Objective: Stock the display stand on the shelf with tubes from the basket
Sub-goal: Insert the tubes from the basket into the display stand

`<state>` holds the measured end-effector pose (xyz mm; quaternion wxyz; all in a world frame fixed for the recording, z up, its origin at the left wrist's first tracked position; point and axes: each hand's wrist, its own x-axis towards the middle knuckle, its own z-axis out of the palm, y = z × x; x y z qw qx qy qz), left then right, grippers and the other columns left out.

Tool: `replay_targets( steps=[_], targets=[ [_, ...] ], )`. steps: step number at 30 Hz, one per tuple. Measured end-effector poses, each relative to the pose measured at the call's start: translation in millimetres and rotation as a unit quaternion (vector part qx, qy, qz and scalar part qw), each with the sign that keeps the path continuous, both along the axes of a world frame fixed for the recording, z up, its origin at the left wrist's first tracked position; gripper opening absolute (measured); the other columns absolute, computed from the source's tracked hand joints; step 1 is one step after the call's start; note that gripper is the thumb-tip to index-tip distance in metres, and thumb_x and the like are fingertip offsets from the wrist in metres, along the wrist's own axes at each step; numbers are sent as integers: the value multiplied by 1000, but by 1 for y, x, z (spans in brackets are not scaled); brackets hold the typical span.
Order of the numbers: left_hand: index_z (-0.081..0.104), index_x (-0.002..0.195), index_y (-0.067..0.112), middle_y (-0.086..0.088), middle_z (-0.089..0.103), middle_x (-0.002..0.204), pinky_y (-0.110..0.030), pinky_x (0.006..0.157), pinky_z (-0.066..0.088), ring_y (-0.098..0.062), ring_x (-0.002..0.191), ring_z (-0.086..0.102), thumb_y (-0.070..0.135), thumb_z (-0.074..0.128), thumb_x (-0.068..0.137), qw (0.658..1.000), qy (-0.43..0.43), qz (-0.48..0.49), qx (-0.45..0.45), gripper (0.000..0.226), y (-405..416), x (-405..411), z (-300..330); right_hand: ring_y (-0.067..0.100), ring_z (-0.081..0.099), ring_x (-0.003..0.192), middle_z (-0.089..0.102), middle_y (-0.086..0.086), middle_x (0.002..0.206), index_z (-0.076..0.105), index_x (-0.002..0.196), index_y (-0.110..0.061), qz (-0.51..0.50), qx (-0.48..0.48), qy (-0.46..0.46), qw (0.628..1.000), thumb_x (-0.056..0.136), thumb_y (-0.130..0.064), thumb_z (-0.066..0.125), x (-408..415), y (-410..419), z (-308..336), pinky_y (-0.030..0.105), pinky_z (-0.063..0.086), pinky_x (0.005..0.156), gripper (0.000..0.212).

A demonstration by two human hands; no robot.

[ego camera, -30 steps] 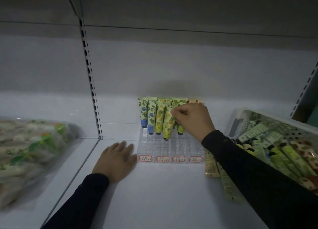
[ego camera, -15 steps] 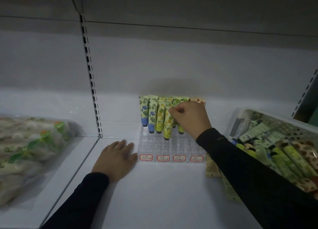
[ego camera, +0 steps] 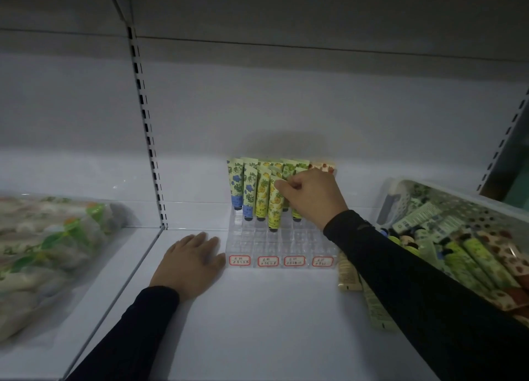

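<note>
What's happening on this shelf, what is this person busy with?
A person is filling a clear display stand with small hand-cream style tubes. The right hand pinches the top of a yellow pineapple-print tube standing in the stand, while the left hand lies flat on the shelf beside it. Only the back rows are filled. More tubes wait in the basket at right.

right hand [ego camera: 310, 199] pinches a yellow tube [ego camera: 274, 206] upright in the display stand [ego camera: 282, 244]; left hand [ego camera: 190, 262] flat beside it.
</note>
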<state>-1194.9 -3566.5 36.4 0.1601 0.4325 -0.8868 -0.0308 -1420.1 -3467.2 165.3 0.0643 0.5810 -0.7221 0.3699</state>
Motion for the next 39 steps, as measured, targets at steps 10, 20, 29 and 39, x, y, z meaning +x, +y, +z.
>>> replay_targets(
  steps=[10,20,29,39],
  targets=[
    [66,101,4,-7,67,105,-29,82,40,-24,103,58,47,37,83,992,94,45,73,56,29,1,26,25,61,69,66,15,67,68,69,0,-16,-40,5,999,94,-51,51,-8,33,10,26,45,70,59],
    [60,133,14,-4,59,138,-30,101,38,-24,121,56,31,56,97,966,256,27,9,40,77,-2,57,5,60,91,69,-6,110,72,107,-23,-9,11,-1,1000,94,-49,50,-35,118,-10,19,41,78,36],
    [53,138,20,1,55,139,-18,96,32,-17,127,49,46,51,97,972,123,-199,32,49,166,-91,64,21,50,121,58,8,126,61,126,-12,-50,77,43,995,93,-48,54,-89,200,-51,29,40,101,49],
    [59,121,17,-11,60,111,-44,86,48,-35,98,56,55,31,86,972,-39,-231,8,59,201,-161,38,19,28,138,30,1,152,35,148,-24,15,326,138,935,90,-49,58,-108,233,-63,31,24,114,67]
  ],
)
